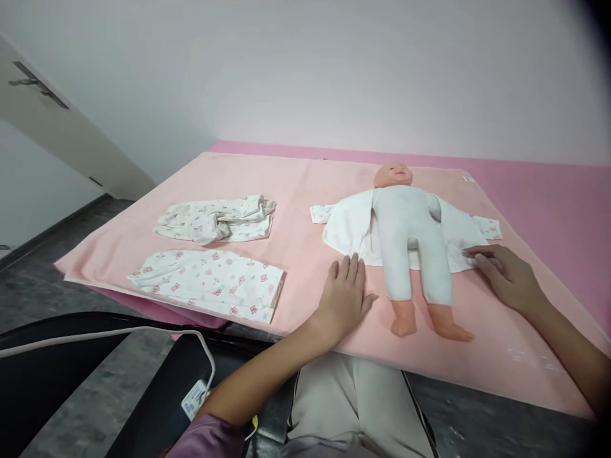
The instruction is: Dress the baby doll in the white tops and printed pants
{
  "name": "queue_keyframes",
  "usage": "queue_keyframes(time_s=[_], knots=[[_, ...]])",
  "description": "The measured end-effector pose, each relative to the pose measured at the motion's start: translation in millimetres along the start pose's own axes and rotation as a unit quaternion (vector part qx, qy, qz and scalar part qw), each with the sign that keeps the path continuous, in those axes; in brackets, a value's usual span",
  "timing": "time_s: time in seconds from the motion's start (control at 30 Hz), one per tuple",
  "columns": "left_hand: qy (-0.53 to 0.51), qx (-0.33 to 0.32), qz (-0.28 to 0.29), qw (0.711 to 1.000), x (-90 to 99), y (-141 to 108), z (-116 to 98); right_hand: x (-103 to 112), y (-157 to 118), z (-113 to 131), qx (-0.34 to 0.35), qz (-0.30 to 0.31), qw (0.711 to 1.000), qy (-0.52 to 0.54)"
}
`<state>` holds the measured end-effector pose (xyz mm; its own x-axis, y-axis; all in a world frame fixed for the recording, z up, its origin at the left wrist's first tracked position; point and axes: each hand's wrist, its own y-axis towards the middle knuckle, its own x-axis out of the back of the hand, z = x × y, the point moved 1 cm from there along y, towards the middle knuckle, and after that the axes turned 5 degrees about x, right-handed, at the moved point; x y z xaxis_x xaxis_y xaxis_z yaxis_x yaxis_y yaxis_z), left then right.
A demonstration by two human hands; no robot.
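A baby doll [413, 222] with a white cloth body lies face up, its bare feet toward me. Under it a white baby shirt [348, 222] is spread open, its short printed sleeves reaching out to both sides. My left hand [346, 296] lies flat on the blanket with its fingers stretched, fingertips at the shirt's lower left edge. On the other side, my right hand [510, 277] has thumb and fingers closed at the shirt's lower right hem, pinching the cloth there.
A pale pink blanket [305, 184] covers most of the pink table [548, 210]. On its left lie a crumpled printed baby garment [214, 219] and a folded printed one [214, 280]. A black chair [157, 394] and white cable [143, 329] are below left.
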<state>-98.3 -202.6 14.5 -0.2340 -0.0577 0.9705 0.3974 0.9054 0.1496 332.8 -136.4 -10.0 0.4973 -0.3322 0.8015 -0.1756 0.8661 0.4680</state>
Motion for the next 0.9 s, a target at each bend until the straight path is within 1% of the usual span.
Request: queue_keyframes(time_s=[0.1,0.17,0.23,0.3,0.33,0.4,0.47,0.57,0.63,0.67,0.73,0.8,0.83,0.9], knots=[[-0.057,-0.012,-0.004,0.998,17.2,-31.1,9.7,1.2,-2.6,-0.1,-0.023,-0.016,1.0,-0.013],[-0.096,-0.004,-0.012,0.995,27.7,-56.8,16.7,1.4,-4.1,-2.4,-0.051,-0.021,0.998,-0.021],[-0.114,0.045,-0.054,0.991,34.5,-84.5,26.9,0.9,-5.0,-6.1,-0.059,-0.021,0.998,-0.027],[-0.099,0.123,-0.123,0.98,36.6,-111.4,42.2,0.1,-5.1,-9.8,-0.041,-0.028,0.998,-0.032],[-0.085,0.157,-0.147,0.973,36.3,-123.5,51.3,0.0,-5.0,-11.2,-0.028,-0.036,0.998,-0.032],[-0.056,0.197,-0.173,0.963,34.8,-143.6,71.3,0.3,-4.6,-12.6,-0.009,-0.055,0.998,-0.027],[-0.039,0.21,-0.183,0.96,34.8,-157.3,91.1,1.8,-4.5,-11.5,-0.012,-0.076,0.997,-0.015],[0.013,0.253,-0.229,0.94,39.3,-166.9,117.0,6.2,-5.8,-4.8,-0.052,-0.084,0.995,0.005],[0.044,0.291,-0.253,0.922,42.8,-167.4,130.6,10.1,-7.8,2.8,-0.071,-0.067,0.995,0.017],[0.048,0.302,-0.251,0.918,44.1,-166.1,136.0,12.3,-9.1,7.5,-0.07,-0.057,0.996,0.023],[0.04,0.309,-0.228,0.922,45.8,-161.1,143.3,17.0,-11.9,18.3,-0.042,-0.052,0.997,0.036],[0.023,0.324,-0.212,0.922,47.5,-154.2,144.9,21.6,-14.6,29.9,0.006,-0.063,0.997,0.051],[0.006,0.342,-0.214,0.915,48.9,-150.5,143.4,23.5,-15.7,35.2,0.03,-0.068,0.996,0.057],[-0.043,0.383,-0.248,0.889,54.4,-143.1,134.7,26.6,-16.6,44.3,0.062,-0.074,0.993,0.065]])
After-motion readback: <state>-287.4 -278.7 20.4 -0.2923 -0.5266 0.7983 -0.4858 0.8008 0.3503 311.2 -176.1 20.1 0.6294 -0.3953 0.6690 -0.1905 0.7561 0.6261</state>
